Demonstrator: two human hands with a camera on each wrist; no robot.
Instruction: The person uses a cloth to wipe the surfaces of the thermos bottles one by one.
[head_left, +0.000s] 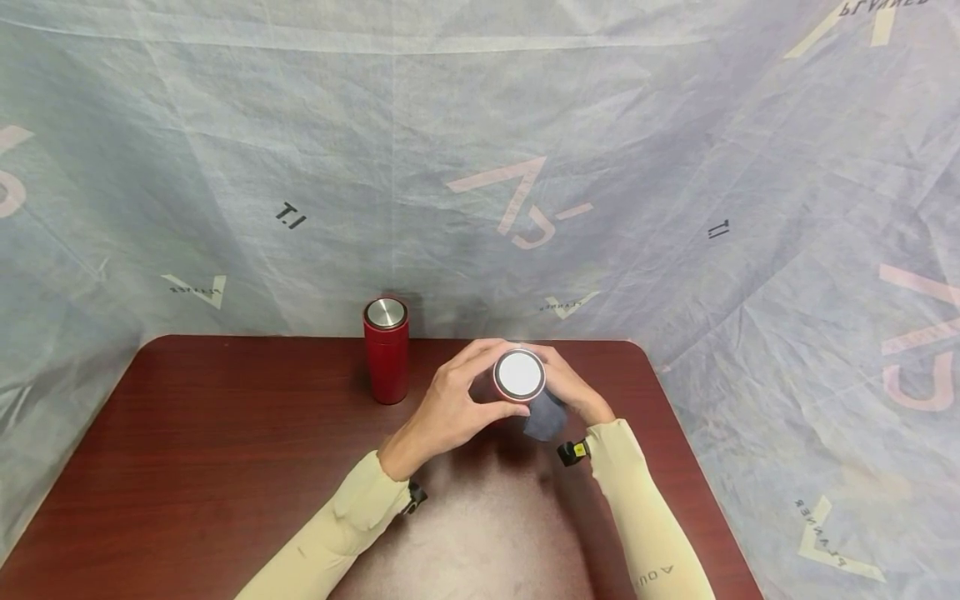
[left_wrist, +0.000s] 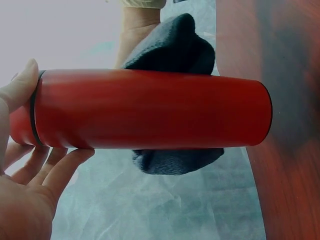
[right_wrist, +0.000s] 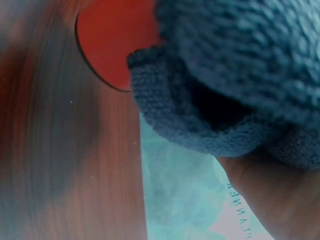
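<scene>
A red thermos flask [left_wrist: 150, 110] is held up over the table, its shiny round lid [head_left: 519, 374] facing the head camera. My left hand [head_left: 448, 406] grips it around the lid end, thumb on one side and fingers on the other. On the far side, my right hand [head_left: 567, 385] holds a dark grey-blue cloth [right_wrist: 235, 65] against the flask's body. In the left wrist view the cloth shows above and below the flask, which hides most of the right hand's fingers.
A second red thermos flask [head_left: 387, 367] with a steel-topped lid stands upright near the back of the dark reddish-brown wooden table [head_left: 225, 467]. Grey printed fabric sheeting [head_left: 337, 167] hangs behind and beside the table.
</scene>
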